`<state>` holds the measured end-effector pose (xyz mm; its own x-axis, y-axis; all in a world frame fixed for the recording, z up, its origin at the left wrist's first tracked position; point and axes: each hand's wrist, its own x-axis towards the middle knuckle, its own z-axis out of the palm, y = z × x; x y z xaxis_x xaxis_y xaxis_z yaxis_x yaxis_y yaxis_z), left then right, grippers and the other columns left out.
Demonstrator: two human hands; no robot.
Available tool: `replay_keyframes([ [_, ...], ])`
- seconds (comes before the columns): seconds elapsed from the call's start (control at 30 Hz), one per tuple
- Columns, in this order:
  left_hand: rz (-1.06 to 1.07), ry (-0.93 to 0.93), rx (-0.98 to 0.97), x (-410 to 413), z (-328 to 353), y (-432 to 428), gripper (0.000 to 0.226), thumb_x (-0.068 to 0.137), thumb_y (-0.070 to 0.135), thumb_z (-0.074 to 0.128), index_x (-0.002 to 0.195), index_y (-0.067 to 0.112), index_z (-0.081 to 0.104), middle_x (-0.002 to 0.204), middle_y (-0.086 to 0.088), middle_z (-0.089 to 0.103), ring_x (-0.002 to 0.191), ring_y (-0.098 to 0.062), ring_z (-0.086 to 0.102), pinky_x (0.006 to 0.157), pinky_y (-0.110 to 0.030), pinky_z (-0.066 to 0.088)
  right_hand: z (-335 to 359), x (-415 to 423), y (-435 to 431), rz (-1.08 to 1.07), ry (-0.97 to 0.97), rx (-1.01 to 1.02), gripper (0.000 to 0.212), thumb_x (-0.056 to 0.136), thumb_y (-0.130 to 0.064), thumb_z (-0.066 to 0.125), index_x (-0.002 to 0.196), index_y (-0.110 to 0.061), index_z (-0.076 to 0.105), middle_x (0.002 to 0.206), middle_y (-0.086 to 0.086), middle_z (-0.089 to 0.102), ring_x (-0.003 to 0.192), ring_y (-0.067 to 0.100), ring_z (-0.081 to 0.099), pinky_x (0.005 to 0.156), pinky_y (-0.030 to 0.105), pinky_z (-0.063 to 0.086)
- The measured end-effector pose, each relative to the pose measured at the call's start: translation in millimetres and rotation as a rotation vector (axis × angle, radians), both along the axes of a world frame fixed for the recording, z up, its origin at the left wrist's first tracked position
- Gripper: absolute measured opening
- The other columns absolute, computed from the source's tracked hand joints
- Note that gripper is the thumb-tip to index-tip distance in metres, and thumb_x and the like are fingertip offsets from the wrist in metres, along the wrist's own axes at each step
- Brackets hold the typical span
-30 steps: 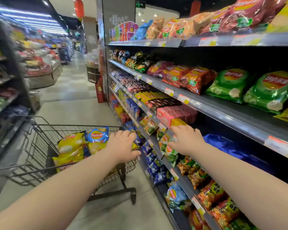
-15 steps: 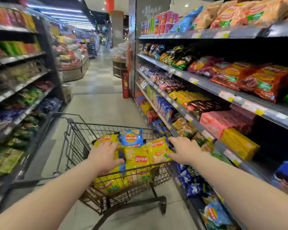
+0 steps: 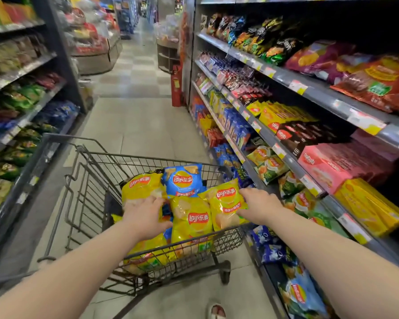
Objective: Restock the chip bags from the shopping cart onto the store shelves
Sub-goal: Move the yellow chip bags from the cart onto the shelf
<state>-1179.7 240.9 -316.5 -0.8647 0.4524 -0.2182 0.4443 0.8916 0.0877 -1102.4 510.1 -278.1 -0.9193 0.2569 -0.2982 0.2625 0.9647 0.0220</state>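
While the shopping cart (image 3: 97, 157) stands beside the shelves (image 3: 320, 97), our right hand (image 3: 259, 204) pinches the right yellow chip bag (image 3: 224, 203) by its edge. Our left hand (image 3: 143, 218) rests, fingers spread, on the left yellow bag (image 3: 141, 185).

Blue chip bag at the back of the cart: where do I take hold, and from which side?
Grip the top seam of the blue chip bag, coming from above. It stands upright at the back of the cart with that edge free, while the yellow bags crowd its lower half, so a low grip would likely snag them.
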Motion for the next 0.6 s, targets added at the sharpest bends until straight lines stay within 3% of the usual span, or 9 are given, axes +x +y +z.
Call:
replay_keyframes([
  [0.23, 0.09, -0.074, -0.028, -63, -29, 70, 0.075, 0.082, 0.062, 0.053, 0.144, 0.025, 0.031, 0.147, -0.002, 0.039, 0.135, -0.022, 0.038, 0.103, -0.04, 0.039, -37, -83, 70, 0.06, -0.097, -0.021, 0.064, 0.088, -0.052, 0.052, 0.141, -0.022, 0.033, 0.143, 0.007, 0.042, 0.131, 0.032, 0.041, 0.106, 0.055, 0.033],
  [0.37, 0.171, -0.172, -0.023, -88, -55, 102, 0.08, 0.082, 0.061, 0.057, 0.146, 0.023, 0.03, 0.143, -0.004, 0.042, 0.132, -0.024, 0.042, 0.102, -0.037, 0.041, -61, -120, 109, 0.043, -0.15, -0.119, 0.07, 0.087, -0.053, 0.053, 0.145, -0.024, 0.028, 0.15, 0.007, 0.036, 0.132, 0.031, 0.041, 0.103, 0.049, 0.039],
  [0.47, 0.283, -0.297, 0.004, -96, -78, 114, 0.088, 0.079, 0.06, 0.062, 0.148, 0.018, 0.027, 0.147, -0.006, 0.042, 0.133, -0.025, 0.043, 0.104, -0.036, 0.041, -87, -140, 135, -0.01, -0.176, -0.237, 0.064, 0.083, -0.053, 0.056, 0.138, -0.027, 0.037, 0.148, 0.007, 0.04, 0.125, 0.031, 0.05, 0.098, 0.047, 0.045],
  [0.6, 0.43, -0.438, 0.105, -100, -102, 112, 0.086, 0.075, 0.052, 0.071, 0.142, 0.015, 0.034, 0.144, -0.005, 0.046, 0.132, -0.023, 0.045, 0.103, -0.032, 0.038, -113, -156, 154, -0.124, -0.216, -0.367, 0.061, 0.087, -0.043, 0.057, 0.14, -0.019, 0.038, 0.144, 0.008, 0.044, 0.127, 0.029, 0.048, 0.099, 0.038, 0.043],
])
